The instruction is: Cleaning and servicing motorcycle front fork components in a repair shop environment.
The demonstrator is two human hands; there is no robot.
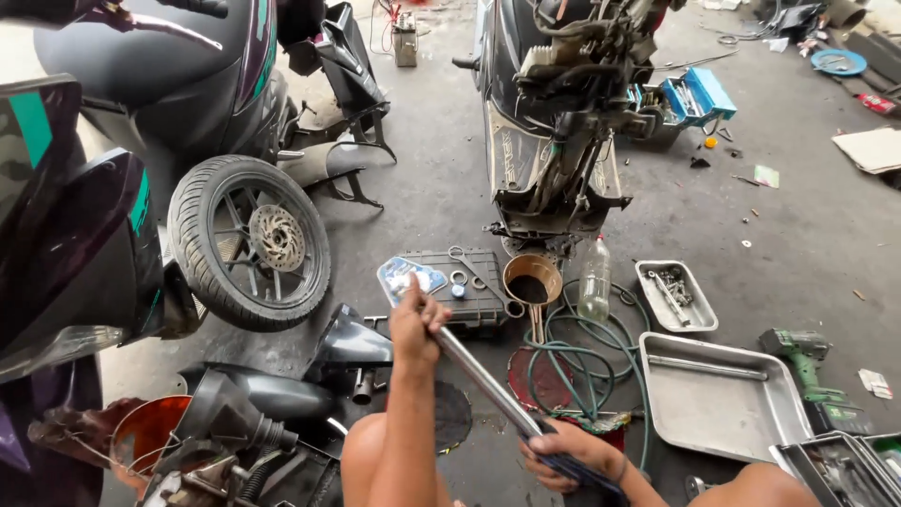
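Biggest thing around is the dark scooter [113, 169] taking up the far left, with its loose front wheel [251, 242] leaning beside it, and a second stripped scooter [554, 122] sitting far centre. A big empty metal tray [718, 399] is lying near right, a green hose [587, 361] is coiling on the floor, and a black tool case [465, 286] is sitting in the middle.

The person is holding a shiny fork tube [483, 380] slanting across the near centre, just above the floor. Left hand [418, 324] is gripping the far upper end, fingers wrapped tight around it. Right hand [568, 455] is clamping the near lower end through a dark blue rag [587, 472].

I'd guess that tube is stiff, fairly heavy steel, and probably oily-slick. Holding both ends looks right.
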